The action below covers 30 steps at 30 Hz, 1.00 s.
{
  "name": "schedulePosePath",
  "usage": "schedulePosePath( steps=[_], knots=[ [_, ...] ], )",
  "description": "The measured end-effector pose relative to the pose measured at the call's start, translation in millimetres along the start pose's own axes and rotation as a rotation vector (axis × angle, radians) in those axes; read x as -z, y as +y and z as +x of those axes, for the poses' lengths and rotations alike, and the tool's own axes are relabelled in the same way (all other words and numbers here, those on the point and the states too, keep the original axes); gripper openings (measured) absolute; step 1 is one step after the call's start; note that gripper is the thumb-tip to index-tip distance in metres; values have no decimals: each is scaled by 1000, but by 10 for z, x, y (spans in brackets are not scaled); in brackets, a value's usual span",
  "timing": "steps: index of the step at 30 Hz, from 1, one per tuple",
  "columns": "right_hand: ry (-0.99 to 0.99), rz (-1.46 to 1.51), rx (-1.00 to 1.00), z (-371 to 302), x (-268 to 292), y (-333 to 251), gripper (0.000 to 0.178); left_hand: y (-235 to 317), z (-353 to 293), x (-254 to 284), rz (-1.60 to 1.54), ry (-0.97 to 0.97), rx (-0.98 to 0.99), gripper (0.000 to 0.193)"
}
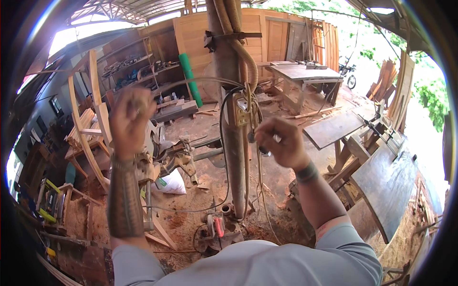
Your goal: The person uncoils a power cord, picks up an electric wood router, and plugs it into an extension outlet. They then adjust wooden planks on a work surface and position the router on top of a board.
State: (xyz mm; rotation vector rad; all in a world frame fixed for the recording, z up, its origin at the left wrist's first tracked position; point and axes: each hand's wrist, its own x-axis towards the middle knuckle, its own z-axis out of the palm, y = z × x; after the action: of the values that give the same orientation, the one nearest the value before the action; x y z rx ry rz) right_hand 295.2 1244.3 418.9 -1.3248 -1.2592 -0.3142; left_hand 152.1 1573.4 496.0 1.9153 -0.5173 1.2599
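Note:
My left hand (131,119) is raised on the left, its fingers curled but smeared by motion. A grey cable (200,80) arcs from beside it to the post; whether the hand holds it, I cannot tell. To the right of the post, my right hand (286,142) is closed, fingertips pinched together. Something small and dark with a shiny end shows below its fingers, too small to name. Just left of that hand hangs a dark plug-like piece (251,137) on a cord. An outlet box (242,110) is fixed to the metal post (234,167) between my hands.
A red-handled machine (218,228) sits at the post's foot amid sawdust. Left of the post are clamp-like metal parts (188,157) and a white sack (172,182). Dark boards (386,186) lie at right. Behind stand a worktable (305,71) and a green roll (190,78).

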Motion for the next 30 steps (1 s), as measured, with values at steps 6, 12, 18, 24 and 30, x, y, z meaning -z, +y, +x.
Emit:
schedulePosePath(
  steps=[6, 12, 18, 24, 30],
  knots=[
    [-210, 86, -177, -369, -370, 52, 10, -22, -1076, -496, 449, -542, -270, 35],
    [-69, 288, -287, -586, -580, 398, 18, 194, -1161, -1042, 250, -412, -100, 36],
    [-131, 392, -228, -785, -444, 255, 29, 356, -1335, -1303, 175, -412, -60, 38],
    [-41, 132, -230, -786, -416, 183, 30, 302, -1180, -1377, 442, -488, -161, 40],
    [-142, 136, -279, -783, -367, 213, 30, -75, -1145, -1318, -508, -349, 214, 27]
  ],
)
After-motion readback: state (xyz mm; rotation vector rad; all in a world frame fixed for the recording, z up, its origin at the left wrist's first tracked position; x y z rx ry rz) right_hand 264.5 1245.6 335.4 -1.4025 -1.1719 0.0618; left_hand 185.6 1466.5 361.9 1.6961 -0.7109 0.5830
